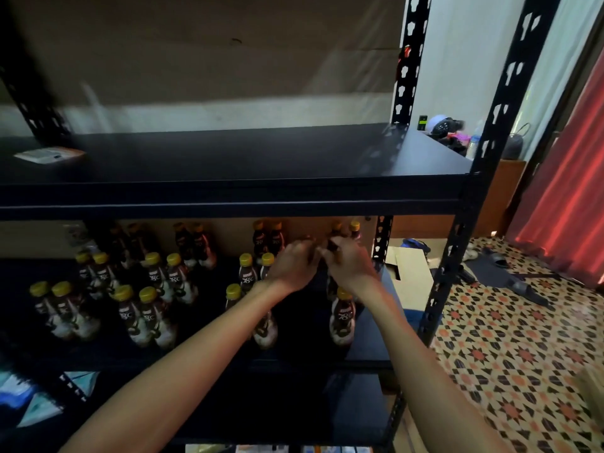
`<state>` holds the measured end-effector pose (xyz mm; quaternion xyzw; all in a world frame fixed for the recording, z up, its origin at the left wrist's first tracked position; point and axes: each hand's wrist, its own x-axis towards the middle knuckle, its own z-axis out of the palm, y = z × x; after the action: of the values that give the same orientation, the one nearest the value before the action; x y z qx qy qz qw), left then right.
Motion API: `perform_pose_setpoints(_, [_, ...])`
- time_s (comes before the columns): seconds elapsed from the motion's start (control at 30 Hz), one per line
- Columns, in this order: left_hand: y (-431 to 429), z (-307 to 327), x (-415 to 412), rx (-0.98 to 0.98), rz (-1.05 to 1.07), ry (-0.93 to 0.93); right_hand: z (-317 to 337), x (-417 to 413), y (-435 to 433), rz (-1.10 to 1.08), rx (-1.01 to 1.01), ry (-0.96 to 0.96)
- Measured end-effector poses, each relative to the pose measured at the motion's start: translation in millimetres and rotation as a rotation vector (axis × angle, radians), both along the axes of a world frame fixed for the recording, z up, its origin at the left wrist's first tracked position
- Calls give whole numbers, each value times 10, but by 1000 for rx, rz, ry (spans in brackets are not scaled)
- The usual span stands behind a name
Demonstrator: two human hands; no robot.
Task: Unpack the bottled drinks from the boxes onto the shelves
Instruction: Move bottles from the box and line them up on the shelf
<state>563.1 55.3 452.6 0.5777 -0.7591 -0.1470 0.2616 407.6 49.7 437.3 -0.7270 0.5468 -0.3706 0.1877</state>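
bottles (pixel 153 279): upright on the middle shelf (pixel 304 325), long axes vertical, yellow caps up, in paired rows.
held bottle (pixel 334 247): at that shelf's back right; its tilt is blurred.
right hand (pixel 351 264): fingers curled round the held bottle.
left hand (pixel 294 264): just beside it, curled; grasp unclear.

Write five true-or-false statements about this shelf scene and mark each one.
1. The left hand and right hand both reach over the middle shelf. True.
2. The bottles have red caps. False: the caps are yellow.
3. The upper shelf is full of bottles. False: no bottles stand on it; a flat packet lies at its left.
4. The floor at the right is patterned tile. True.
5. The hands are far apart. False: they nearly meet near the middle shelf's right rear.
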Motion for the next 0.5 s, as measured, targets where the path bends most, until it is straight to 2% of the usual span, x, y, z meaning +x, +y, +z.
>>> perform_pose_setpoints(0.13, [215, 58, 245, -57, 105, -120, 39, 262, 116, 4, -25, 23])
perform_pose_setpoints(0.4, [478, 19, 799, -93, 40, -145, 4, 743, 509, 48, -95, -15])
perform_pose_setpoints(0.5, [624, -61, 1053, -183, -22, -108, -34, 1005, 721, 37, -147, -73])
